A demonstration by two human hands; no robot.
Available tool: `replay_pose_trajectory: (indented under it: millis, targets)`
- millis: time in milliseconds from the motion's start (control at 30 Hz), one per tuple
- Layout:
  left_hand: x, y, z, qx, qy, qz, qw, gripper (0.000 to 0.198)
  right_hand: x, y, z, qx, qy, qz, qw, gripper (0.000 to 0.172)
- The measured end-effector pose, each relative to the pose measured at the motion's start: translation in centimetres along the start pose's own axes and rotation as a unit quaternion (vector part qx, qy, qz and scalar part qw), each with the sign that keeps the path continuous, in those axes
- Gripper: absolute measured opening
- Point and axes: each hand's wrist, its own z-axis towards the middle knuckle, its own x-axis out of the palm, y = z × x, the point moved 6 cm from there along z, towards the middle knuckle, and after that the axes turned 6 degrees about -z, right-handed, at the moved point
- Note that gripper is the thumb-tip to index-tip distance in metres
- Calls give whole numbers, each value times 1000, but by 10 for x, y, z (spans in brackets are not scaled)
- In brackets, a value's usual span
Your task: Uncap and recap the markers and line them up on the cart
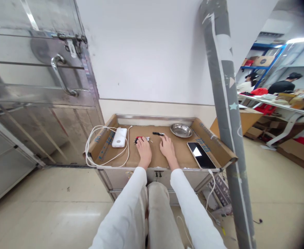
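Observation:
My left hand rests on the cardboard-covered tabletop, its fingers curled over a small red and black object with white bits beside it. My right hand lies flat on the cardboard with fingers stretched forward, just short of a small black tool. Both arms are in white sleeves.
A white power bank with a looped white cable lies at the left. A steel bowl and a phone sit at the right. A grey wrapped pole stands right, a steel cabinet left. People sit far right.

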Motion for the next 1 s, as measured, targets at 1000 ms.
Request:
replay_pose_trajectory:
  millis: [1000]
  targets:
    - [22,-27,3,210,78,-5,975,28,-4,0,6,-11,-5,-63,998,24]
